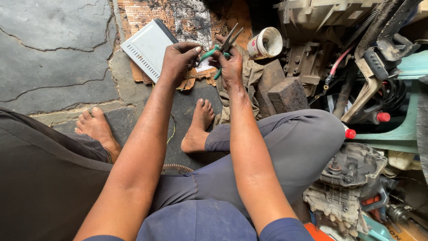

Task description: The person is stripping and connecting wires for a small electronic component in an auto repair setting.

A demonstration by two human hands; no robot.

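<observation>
Engine block (345, 189) sits at right, grey panel (149, 47) at top left. Right hand (231, 67) is closed round green-handled pliers (221, 48), jaws parted, tips up. Left hand (178, 58) pinches sth small by the handles; can't tell what. Looks like a grip/bend step w/ pliers; next move prob needs steady aim.

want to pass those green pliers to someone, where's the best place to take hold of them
Take the pliers by the green sleeved handles, coming from below, the near side. The bare metal tips point up and away and stand apart, so that end is sharp. The right hand already holds the handles there.
</observation>
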